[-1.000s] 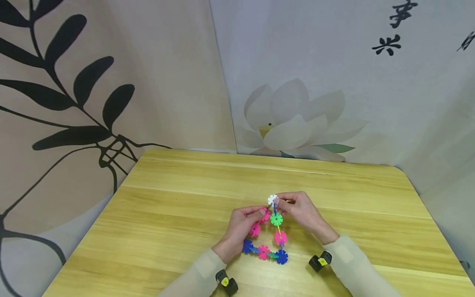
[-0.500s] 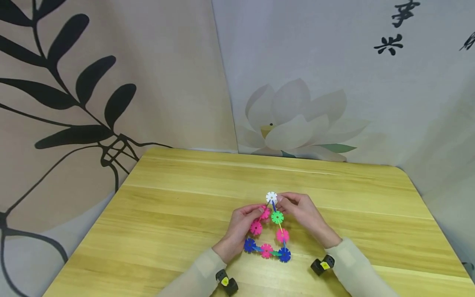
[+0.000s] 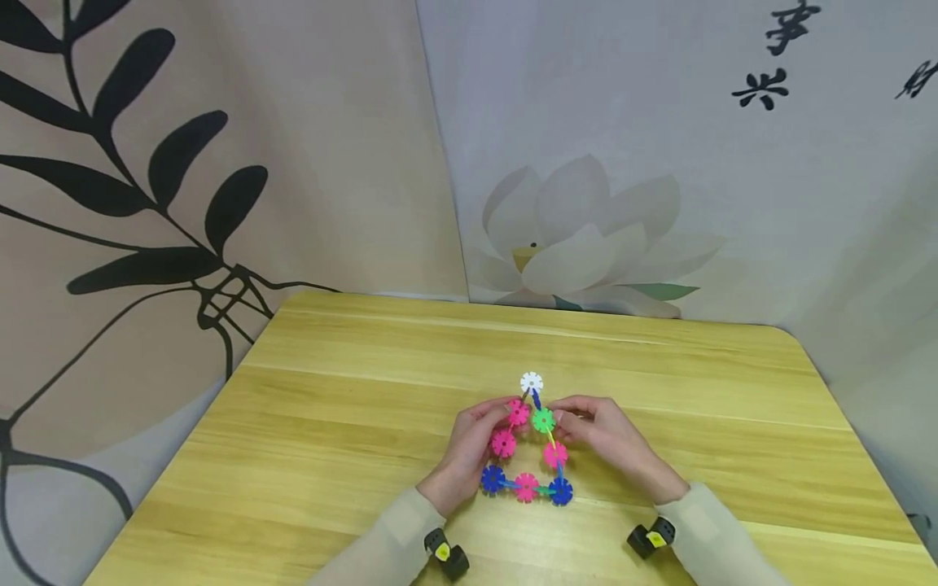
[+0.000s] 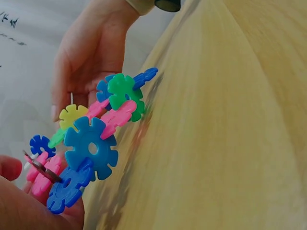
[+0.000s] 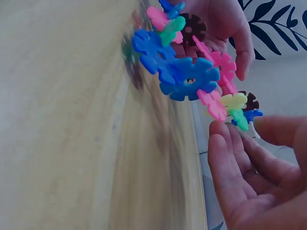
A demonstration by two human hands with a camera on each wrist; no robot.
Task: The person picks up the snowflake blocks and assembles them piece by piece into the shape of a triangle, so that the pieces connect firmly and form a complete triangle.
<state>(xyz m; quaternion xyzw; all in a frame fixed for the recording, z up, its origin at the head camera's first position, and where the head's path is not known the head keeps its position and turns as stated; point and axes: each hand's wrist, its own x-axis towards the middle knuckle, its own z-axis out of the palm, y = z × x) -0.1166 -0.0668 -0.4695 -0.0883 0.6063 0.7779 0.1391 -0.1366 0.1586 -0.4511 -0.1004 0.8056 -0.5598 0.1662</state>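
A closed ring of notched plastic interlocking discs (image 3: 526, 487) is held up between both hands, over the wooden table. Its white disc (image 3: 531, 382) is at the far end, and blue discs (image 3: 561, 491) mark the two near corners. My left hand (image 3: 469, 448) pinches the ring's left side at a pink disc (image 3: 519, 413). On the right side, my right hand (image 3: 611, 439) holds the edge of the green disc (image 3: 543, 421) with thumb and fingers. The left wrist view shows teal and blue discs (image 4: 91, 148) close up; part of the ring's far side is hidden there.
The wooden table (image 3: 330, 439) spreads around the hands, and its far edge meets a printed cloth backdrop (image 3: 352, 163). A small black-and-yellow wrist device (image 3: 447, 555) is on the left sleeve, and a similar device (image 3: 650, 537) on the right.
My right hand has let go near the white disc and moved down the ring to the green disc. The white disc now stands free at the top. The left hand keeps its pinch.
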